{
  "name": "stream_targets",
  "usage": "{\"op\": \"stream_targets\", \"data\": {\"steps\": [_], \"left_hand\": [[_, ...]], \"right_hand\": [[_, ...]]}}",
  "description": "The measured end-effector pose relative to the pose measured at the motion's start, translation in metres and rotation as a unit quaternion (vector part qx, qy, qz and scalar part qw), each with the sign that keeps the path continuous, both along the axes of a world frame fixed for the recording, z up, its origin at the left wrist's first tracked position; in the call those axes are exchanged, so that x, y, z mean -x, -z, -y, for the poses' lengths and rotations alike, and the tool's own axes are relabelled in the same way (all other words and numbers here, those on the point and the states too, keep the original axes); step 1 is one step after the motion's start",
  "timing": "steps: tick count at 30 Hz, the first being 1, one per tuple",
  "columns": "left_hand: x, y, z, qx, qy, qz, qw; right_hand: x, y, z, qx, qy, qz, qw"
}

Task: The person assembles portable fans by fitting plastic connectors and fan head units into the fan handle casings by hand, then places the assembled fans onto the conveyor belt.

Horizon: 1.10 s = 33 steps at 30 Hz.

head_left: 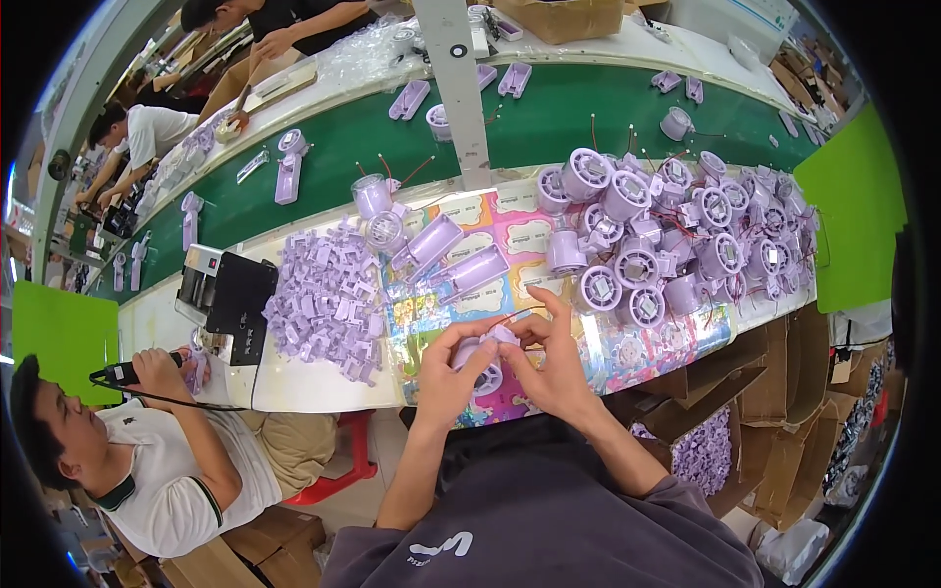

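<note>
Close to the table's near edge, my left hand [449, 370] is closed around the side of a round lilac fan housing [485, 382]. On its other side my right hand [551, 365] grips it as well, thumb pressed near a small lilac plastic piece [503, 335] at the top. A thin wire rises from the housing between my hands; my fingers partly hide the joint. Just beyond lie two long, trough-shaped lilac handle shells [428, 243]. A heap of small lilac brackets [323, 299] is to the left, and a large pile of wired fan housings [686, 235] to the right.
A green conveyor belt [363, 147] carrying scattered lilac parts runs behind the table, with a metal post [456, 98] before it. At left, a co-worker holds an electric screwdriver [123, 373] beside a black device [240, 309]. Cardboard boxes [784, 392] stand at lower right.
</note>
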State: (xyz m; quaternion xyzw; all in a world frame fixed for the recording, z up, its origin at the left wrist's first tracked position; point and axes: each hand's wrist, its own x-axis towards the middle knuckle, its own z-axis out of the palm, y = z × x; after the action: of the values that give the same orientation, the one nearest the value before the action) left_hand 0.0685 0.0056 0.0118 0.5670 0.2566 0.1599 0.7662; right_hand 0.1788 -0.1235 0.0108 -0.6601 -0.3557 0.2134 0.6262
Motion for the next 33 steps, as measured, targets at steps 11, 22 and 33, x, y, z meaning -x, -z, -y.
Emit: {"op": "stream_targets", "data": {"steps": [11,22,33], "left_hand": [[0.009,0.017,-0.002,0.082,-0.072,0.126,0.986],[-0.002,-0.018,-0.01,-0.116,-0.113,0.094,0.982],[-0.201,-0.033,-0.307,-0.572,-0.077,-0.134,0.805]], "right_hand": [[0.0,-0.003,-0.005,-0.042,-0.065,-0.109,0.991],[0.043,0.022,-0.02,-0.129,0.055,-0.138,0.98],[-0.045,0.046,-0.006,0.047,0.064,0.138,0.987]]}}
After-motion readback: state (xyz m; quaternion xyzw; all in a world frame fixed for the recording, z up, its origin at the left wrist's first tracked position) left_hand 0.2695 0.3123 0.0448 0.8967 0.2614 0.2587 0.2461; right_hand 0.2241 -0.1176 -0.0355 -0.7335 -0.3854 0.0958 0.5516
